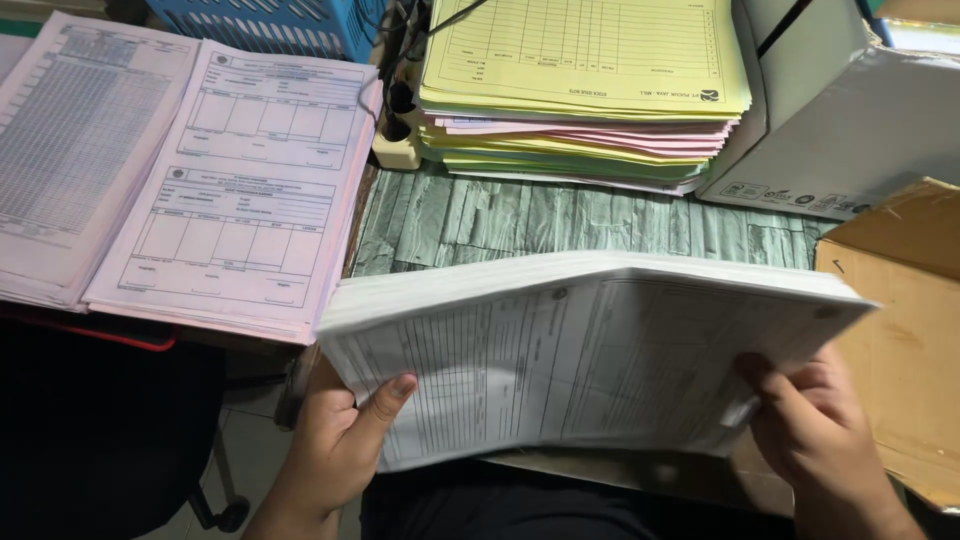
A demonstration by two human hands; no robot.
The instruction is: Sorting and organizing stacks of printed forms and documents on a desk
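- Head view, hands: left hand (335, 440) grips the near-left corner of a thick stack of white printed forms (590, 345), thumb pressed flat on the top sheet, other fingers hidden beneath. Right hand (815, 425) clamps the near-right corner, fingers curled together over the edge.
- Head view, stack: it is held tilted above the near edge of the green stone-patterned desk (560, 215). It looks heavy and floppy; loose sheets could slide or fan, so opposite corners or edges, pinched firmly, seem the best hold.
- Head view, containers: a blue plastic basket (270, 25) sits far left, contents unseen; a brown cardboard box (905, 310) lies right, interior hidden; a white box (850, 110) stands far right.
- Head view, other paper: pink forms (240, 180) lie left; a yellow, pink and green pile (585, 90) sits far centre.
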